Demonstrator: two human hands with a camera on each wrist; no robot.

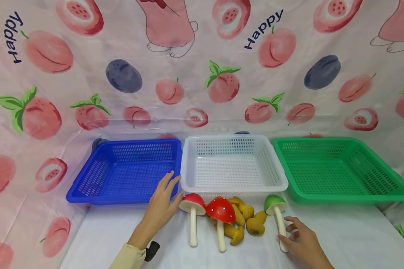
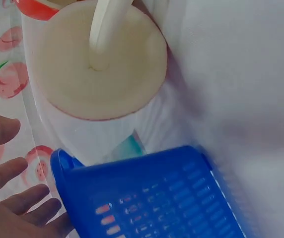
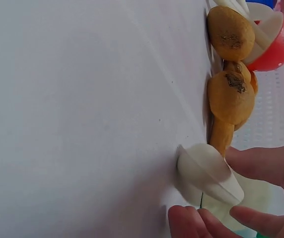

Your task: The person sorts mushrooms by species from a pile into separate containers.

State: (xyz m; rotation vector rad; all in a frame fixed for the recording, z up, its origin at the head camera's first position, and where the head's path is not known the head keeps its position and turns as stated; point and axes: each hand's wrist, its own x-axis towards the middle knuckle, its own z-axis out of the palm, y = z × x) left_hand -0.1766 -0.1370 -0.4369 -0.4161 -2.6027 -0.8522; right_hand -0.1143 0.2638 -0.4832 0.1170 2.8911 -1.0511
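Note:
My left hand (image 1: 161,203), fingers spread, hovers by the front right corner of the blue basket (image 1: 121,201) and holds nothing. Just right of it lies a red-capped toy mushroom (image 1: 193,224) with a white stem; a second, white-spotted red mushroom (image 1: 221,211) lies beside that one. My right hand (image 1: 303,239) is at the stem of a green-capped mushroom (image 1: 275,201), thumb and fingers on either side. In the right wrist view the pale stem end (image 3: 209,171) sits between thumb and fingers, which look loosely bent, not closed round it.
Several brown mushrooms (image 1: 256,224) lie between the red and green ones. Behind them stand a white basket (image 1: 233,188) and, to the right, a green basket (image 1: 350,198). A fruit-print cloth (image 1: 195,67) hangs behind; a white cloth (image 1: 249,257) covers the table.

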